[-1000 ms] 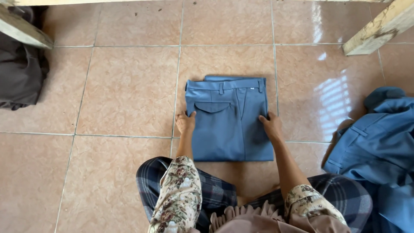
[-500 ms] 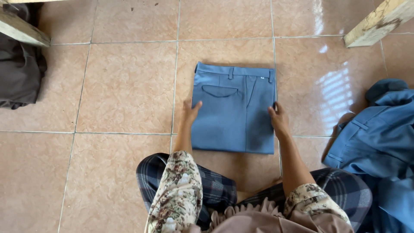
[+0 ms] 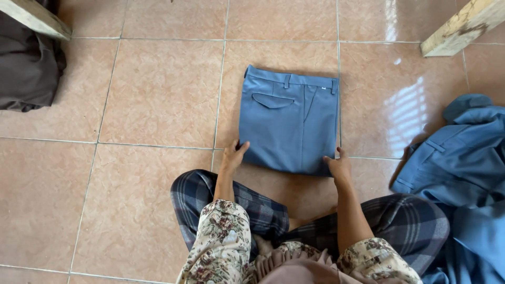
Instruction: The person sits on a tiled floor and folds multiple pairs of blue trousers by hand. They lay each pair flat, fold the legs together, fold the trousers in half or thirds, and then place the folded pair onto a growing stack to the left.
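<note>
Nearest, floral sleeves [image 3: 223, 236] and plaid trousers [image 3: 231, 202] over crossed legs, seated on the tiled floor [image 3: 158, 94].

Just beyond the knees, left hand [image 3: 233, 156] resting open at the near left corner of the folded blue trousers [image 3: 289, 121], fingers spread and touching the cloth edge, clasping nothing. Right hand [image 3: 339, 165] at the near right corner, fingers curled against the hem; pinching the fabric or only pressing on it, cannot tell.

Between the two hands and stretching away from them, a neat rectangle lying flat on the tiles, waistband and belt loops at the far edge, welt pocket [image 3: 272, 100] on the left half.

For squaring such a bundle well, probably: both corners eased together at the same pace, palms low and flat so the layers underneath stay stacked, light pressure rather than a tug, edges kept parallel to the grout lines as a guide. Uneven push from one side likely to skew the fold or ruffle the lower layers.

Off to the right of the right hand, well apart, a loose heap of blue garments [image 3: 463, 173]. Far left, dark cloth [image 3: 26, 68] under a wooden beam [image 3: 37, 18]; far right, another pale wooden beam [image 3: 463, 26].
</note>
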